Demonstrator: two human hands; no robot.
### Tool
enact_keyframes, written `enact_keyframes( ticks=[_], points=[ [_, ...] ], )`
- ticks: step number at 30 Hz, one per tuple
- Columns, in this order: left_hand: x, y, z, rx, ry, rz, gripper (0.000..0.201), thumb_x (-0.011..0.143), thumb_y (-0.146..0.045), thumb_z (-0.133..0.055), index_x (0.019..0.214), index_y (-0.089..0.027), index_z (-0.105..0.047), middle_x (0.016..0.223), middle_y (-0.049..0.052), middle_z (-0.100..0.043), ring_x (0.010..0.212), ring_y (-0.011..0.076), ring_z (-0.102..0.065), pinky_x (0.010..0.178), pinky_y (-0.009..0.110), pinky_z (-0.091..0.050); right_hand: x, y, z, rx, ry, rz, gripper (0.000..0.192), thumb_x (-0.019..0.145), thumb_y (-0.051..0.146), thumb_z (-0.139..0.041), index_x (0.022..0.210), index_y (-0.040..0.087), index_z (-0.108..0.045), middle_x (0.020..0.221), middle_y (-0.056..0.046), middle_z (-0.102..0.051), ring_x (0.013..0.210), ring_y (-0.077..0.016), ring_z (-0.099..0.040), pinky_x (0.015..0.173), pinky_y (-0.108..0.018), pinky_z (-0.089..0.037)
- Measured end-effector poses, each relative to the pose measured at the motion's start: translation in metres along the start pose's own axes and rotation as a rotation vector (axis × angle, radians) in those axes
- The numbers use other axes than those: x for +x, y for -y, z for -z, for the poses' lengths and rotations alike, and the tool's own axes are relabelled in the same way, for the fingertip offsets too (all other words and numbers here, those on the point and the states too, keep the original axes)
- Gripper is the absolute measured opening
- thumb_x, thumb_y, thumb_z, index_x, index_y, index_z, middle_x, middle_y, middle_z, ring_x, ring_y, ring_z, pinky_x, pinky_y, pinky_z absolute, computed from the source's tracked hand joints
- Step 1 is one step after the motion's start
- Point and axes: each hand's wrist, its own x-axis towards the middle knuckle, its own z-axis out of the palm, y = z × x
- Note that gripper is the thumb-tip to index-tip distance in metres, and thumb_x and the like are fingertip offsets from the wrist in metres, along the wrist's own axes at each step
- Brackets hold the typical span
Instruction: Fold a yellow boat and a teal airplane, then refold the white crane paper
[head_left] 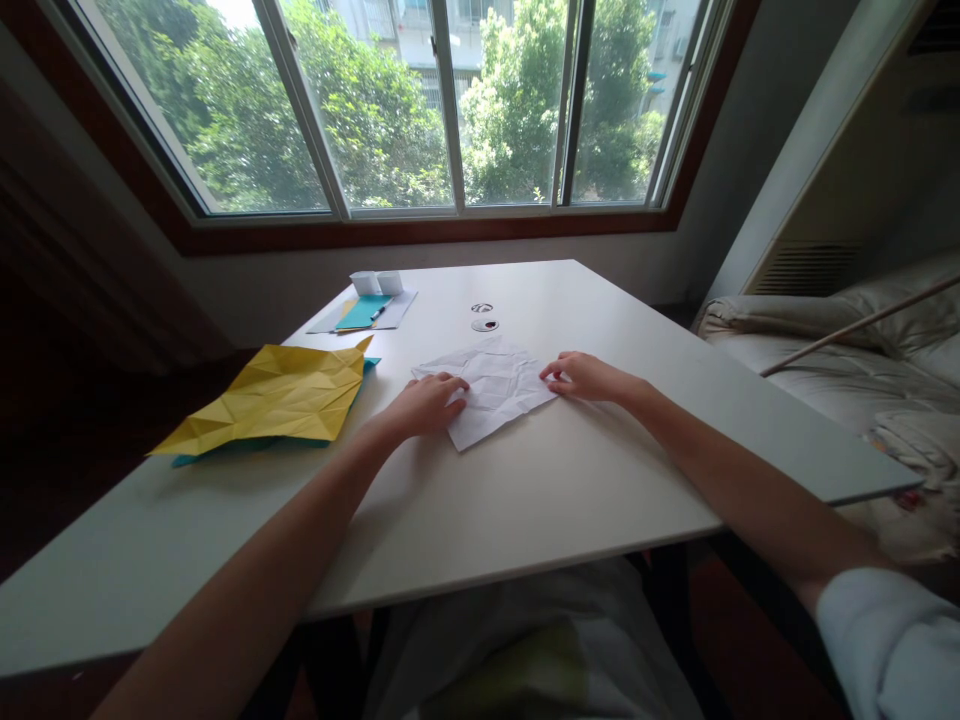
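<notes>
A creased white sheet of paper (495, 385) lies on the table, turned so a corner points towards me. Fold lines run across it, and its middle stands slightly uneven. My left hand (431, 402) rests on its left side, fingers stretched over the paper and thumb apart. At the right corner, my right hand (581, 377) has thumb and fingertips closed on the paper's edge. To the left lies a creased yellow sheet (292, 395), its corners lifted, on top of a teal sheet (262, 447) that is mostly covered.
On the white table (540, 500), two small white paper boxes (377, 283) stand at the back left, by a teal sheet (364, 311) and a pen (380, 312). Two round discs (484, 325) lie beyond the white sheet. A window (390, 110) is behind; a padded seat (840, 320) stands right.
</notes>
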Motion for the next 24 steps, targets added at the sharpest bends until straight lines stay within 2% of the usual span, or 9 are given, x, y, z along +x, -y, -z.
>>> enact_keyframes(
  ticks=[3, 7, 9, 11, 13, 17, 24],
  points=[
    [0.0, -0.002, 0.005, -0.022, -0.018, -0.001, 0.038, 0.084, -0.038, -0.036, 0.11, -0.024, -0.06, 0.106, 0.009, -0.062, 0.094, 0.0257, -0.058, 0.079, 0.036, -0.043, -0.001, 0.001, 0.001, 0.006, 0.002, -0.002, 0.027, 0.081, 0.029, -0.051, 0.102, 0.022, -0.066, 0.096, -0.007, -0.062, 0.084, -0.0176, -0.058, 0.073, -0.025, -0.041],
    [0.0, -0.001, 0.011, -0.08, -0.032, 0.065, 0.034, 0.083, -0.039, -0.039, 0.103, -0.027, -0.063, 0.086, 0.004, -0.067, 0.081, 0.0219, -0.062, 0.072, 0.03, -0.044, -0.001, -0.001, 0.0, 0.036, -0.006, 0.02, 0.023, 0.082, 0.03, -0.052, 0.096, 0.021, -0.067, 0.101, -0.008, -0.062, 0.09, -0.0188, -0.058, 0.076, -0.026, -0.042],
    [0.0, 0.005, 0.01, -0.041, -0.072, 0.118, 0.033, 0.082, -0.04, -0.042, 0.103, -0.027, -0.063, 0.09, 0.004, -0.067, 0.085, 0.0239, -0.061, 0.072, 0.031, -0.044, 0.0, -0.004, -0.001, 0.039, -0.01, 0.018, 0.025, 0.08, 0.033, -0.055, 0.1, 0.021, -0.065, 0.105, -0.008, -0.061, 0.092, -0.0195, -0.058, 0.079, -0.027, -0.042],
    [0.001, 0.015, 0.006, 0.011, -0.131, 0.194, 0.036, 0.08, -0.041, -0.044, 0.106, -0.024, -0.062, 0.104, 0.007, -0.064, 0.096, 0.027, -0.058, 0.075, 0.033, -0.045, 0.001, -0.008, -0.003, 0.047, -0.007, -0.016, 0.034, 0.078, 0.036, -0.057, 0.108, 0.02, -0.061, 0.104, -0.009, -0.062, 0.093, -0.0201, -0.058, 0.081, -0.028, -0.042],
    [0.003, 0.026, 0.0, 0.02, -0.143, 0.269, 0.041, 0.079, -0.042, -0.045, 0.112, -0.021, -0.058, 0.114, 0.01, -0.059, 0.103, 0.028, -0.055, 0.08, 0.035, -0.044, 0.002, -0.012, -0.005, 0.062, 0.002, -0.077, 0.043, 0.076, 0.04, -0.06, 0.113, 0.017, -0.057, 0.103, -0.01, -0.062, 0.094, -0.0207, -0.058, 0.081, -0.029, -0.042],
    [0.007, 0.041, -0.007, -0.062, -0.073, 0.277, 0.046, 0.076, -0.045, -0.049, 0.113, -0.019, -0.057, 0.108, 0.011, -0.061, 0.101, 0.026, -0.057, 0.085, 0.032, -0.043, 0.002, -0.017, -0.005, 0.106, 0.069, -0.193, 0.049, 0.074, 0.044, -0.062, 0.112, 0.014, -0.057, 0.102, -0.012, -0.063, 0.09, -0.0207, -0.059, 0.077, -0.027, -0.044],
    [0.007, 0.041, -0.001, -0.283, -0.033, 0.427, 0.056, 0.061, -0.048, -0.065, 0.107, -0.018, -0.06, 0.098, 0.01, -0.065, 0.084, 0.0241, -0.062, 0.071, 0.028, -0.047, 0.003, -0.019, -0.003, 0.144, 0.108, -0.273, 0.052, 0.07, 0.045, -0.066, 0.112, 0.016, -0.056, 0.098, -0.009, -0.064, 0.085, -0.0189, -0.06, 0.07, -0.024, -0.044]
  ],
)
